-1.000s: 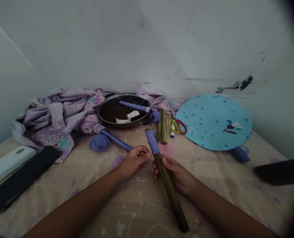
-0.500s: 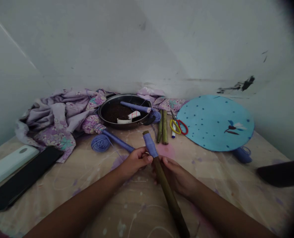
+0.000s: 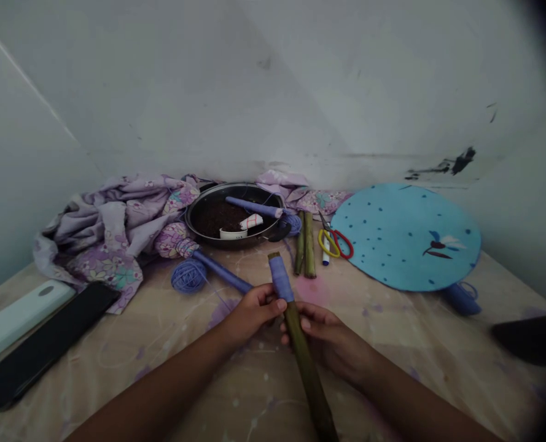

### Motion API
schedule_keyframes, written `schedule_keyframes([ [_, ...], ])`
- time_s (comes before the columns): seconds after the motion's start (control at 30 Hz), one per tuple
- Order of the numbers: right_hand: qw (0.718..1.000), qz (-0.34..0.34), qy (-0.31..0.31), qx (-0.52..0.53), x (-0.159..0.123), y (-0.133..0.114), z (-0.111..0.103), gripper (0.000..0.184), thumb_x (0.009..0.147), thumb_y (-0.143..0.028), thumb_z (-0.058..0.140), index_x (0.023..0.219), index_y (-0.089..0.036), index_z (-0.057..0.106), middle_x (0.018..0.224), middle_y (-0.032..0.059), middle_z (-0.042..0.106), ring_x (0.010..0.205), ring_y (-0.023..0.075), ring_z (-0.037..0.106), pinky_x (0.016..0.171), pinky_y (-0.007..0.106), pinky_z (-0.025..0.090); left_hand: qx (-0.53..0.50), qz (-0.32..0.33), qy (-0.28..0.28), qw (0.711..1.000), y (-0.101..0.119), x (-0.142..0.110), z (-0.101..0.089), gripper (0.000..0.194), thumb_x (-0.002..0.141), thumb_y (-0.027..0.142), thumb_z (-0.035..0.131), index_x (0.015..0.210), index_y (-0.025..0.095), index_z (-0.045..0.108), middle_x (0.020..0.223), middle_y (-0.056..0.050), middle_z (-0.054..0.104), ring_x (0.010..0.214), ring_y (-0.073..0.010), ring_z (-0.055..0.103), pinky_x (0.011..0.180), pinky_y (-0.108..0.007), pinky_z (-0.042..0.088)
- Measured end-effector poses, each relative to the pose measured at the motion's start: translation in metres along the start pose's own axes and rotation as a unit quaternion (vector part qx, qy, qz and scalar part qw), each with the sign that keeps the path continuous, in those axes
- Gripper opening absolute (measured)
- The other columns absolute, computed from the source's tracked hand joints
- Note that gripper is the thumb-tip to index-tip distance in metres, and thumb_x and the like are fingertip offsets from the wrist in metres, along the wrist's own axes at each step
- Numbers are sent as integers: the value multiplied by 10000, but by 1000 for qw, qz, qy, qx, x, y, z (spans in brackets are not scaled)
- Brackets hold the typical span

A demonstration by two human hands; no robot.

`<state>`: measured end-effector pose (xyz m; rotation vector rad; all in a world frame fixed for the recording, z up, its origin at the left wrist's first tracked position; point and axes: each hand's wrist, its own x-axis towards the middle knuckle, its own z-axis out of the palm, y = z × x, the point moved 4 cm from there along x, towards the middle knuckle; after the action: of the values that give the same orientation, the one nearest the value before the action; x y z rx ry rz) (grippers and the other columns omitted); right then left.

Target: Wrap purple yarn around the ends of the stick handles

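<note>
A bamboo stick (image 3: pixel 306 374), stiff and probably light, slants in front of the pan (image 3: pixel 217 240), its top bound in purple thread (image 3: pixel 280 278). The right hand (image 3: pixel 328 337) grasps the bare stalk below the binding, the surest hold; the left hand (image 3: pixel 254 316) curls closed beside the binding, its grip unclear.

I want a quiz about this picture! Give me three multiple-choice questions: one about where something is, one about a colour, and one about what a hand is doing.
1. Where is the ball of purple thread?
A) In the black pan
B) On the blue disc
C) On the patterned cloth

2. What colours are the handles of the scissors?
A) Yellow and red
B) Green and blue
C) Black and white

3. What is the right hand doing?
A) Holding the scissors
B) Holding the bamboo stick
C) Lying flat, holding nothing

Answers:
1. C, because the ball sits on the cloth, left of the left hand.
2. A, because one loop is yellow and the other red.
3. B, because its fingers curl around the stick.
</note>
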<state>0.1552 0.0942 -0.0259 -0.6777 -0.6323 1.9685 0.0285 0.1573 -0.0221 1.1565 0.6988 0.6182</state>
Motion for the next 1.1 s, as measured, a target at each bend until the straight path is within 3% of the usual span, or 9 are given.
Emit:
schedule_keyframes([
  [0.33, 997, -23, 19, -77, -1, 1, -2, 385, 623, -243, 813, 934, -185, 593, 829, -1, 610, 683, 117, 571, 610, 233, 455, -37, 13, 34, 999, 4, -1, 1, 422, 647, 462, 739, 811, 131, 535, 545, 76, 411, 424, -27, 299, 421, -183, 181],
  [0.5, 998, -7, 3, -61, -1, 1, -2, 330, 695, -262, 769, 981, -169, 633, 861, 32, 653, 759, 139, 627, 722, 260, 453, -33, 12, 31, 999, 6, -1, 1, 445, 631, 481, 738, 817, 121, 556, 553, 56, 469, 414, -31, 325, 409, -186, 193],
  [0.77, 999, -8, 1, -35, -1, -3, 3, 295, 739, -225, 713, 1016, -157, 635, 987, 87, 644, 842, 188, 634, 723, 316, 491, -53, 24, 2, 998, 4, 1, -1, 358, 656, 391, 720, 834, 112, 583, 531, 51, 477, 408, -34, 319, 405, -184, 196],
  [0.9, 998, -22, 15, -54, -2, -2, 1, 377, 681, -209, 756, 1025, -192, 602, 927, 34, 595, 780, 157, 591, 666, 302, 520, -72, 19, 14, 997, 3, 1, -2, 338, 646, 369, 729, 811, 128, 559, 535, 70, 442, 406, -29, 307, 408, -181, 206],
  [1.1, 997, -11, 4, -80, -2, 2, -1, 305, 700, -212, 730, 971, -170, 596, 811, 20, 602, 689, 140, 588, 611, 300, 535, -57, 8, 15, 998, 3, 0, 0, 365, 625, 390, 748, 784, 134, 542, 534, 74, 435, 406, -28, 316, 407, -182, 205],
])
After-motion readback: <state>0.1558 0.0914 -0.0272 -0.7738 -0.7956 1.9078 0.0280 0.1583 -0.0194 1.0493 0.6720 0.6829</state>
